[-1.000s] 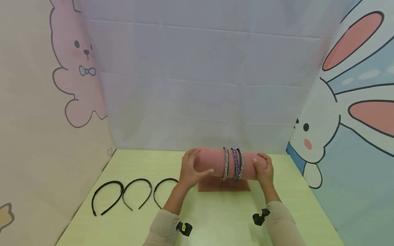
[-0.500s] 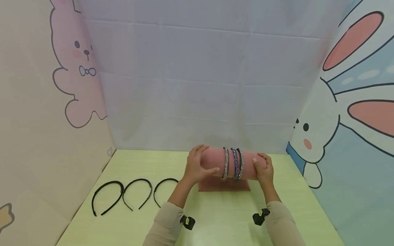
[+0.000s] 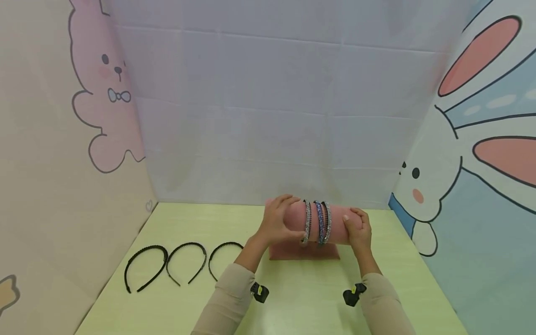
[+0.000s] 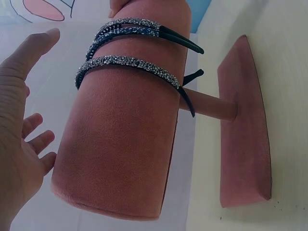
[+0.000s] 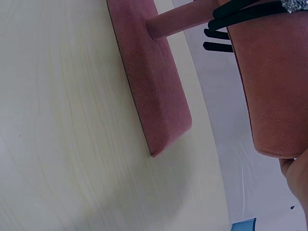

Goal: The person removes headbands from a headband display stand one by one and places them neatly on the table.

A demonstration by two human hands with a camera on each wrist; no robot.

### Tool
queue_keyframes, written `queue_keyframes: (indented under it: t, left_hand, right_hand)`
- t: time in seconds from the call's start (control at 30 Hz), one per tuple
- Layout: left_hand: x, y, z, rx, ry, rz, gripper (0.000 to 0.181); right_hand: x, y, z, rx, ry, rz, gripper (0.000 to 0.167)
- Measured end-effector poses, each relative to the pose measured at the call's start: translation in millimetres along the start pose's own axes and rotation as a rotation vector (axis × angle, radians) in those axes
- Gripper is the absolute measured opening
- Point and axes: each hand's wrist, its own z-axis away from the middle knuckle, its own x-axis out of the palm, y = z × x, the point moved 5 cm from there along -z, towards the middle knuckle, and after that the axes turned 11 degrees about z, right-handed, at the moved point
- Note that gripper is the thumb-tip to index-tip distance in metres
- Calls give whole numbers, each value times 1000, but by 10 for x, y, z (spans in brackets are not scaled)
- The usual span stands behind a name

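A pink padded roll (image 3: 339,224) lies level on a stand with a flat pink base (image 3: 303,251). Three glittery headbands circle it: a silver one (image 3: 308,221) nearer the left, then a blue one (image 3: 321,223) close beside another silver one (image 3: 328,223). My left hand (image 3: 274,224) spans the roll's left part, thumb near the left silver band. The left wrist view has this hand (image 4: 17,144) with thumb and fingers spread beside the roll (image 4: 120,134). My right hand (image 3: 360,232) grips the right end; only part of it (image 5: 299,178) shows in the right wrist view.
Three dark headbands lie in a row on the pale table at left: one thick (image 3: 146,248), a thinner one (image 3: 191,243), and one (image 3: 227,243) partly behind my left arm. A white curtain (image 3: 268,116) hangs behind; rabbit-patterned walls stand at both sides.
My left hand has moved right along the roll, its thumb coming close to the left silver headband. My right hand keeps its grip, and the roll and headbands have stayed in place.
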Motion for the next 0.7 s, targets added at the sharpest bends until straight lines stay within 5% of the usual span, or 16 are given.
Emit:
queue_keyframes:
  t: [0.4,0.7]
  left_hand:
    - [80,-58,-174,-44,-84,-173,90]
    - [148,-73,-273,-70,-175,-202,84]
  right_hand:
    - [9,-6,3,-2,0,19,39]
    - [-3,-23,18,-113,26,-10,38]
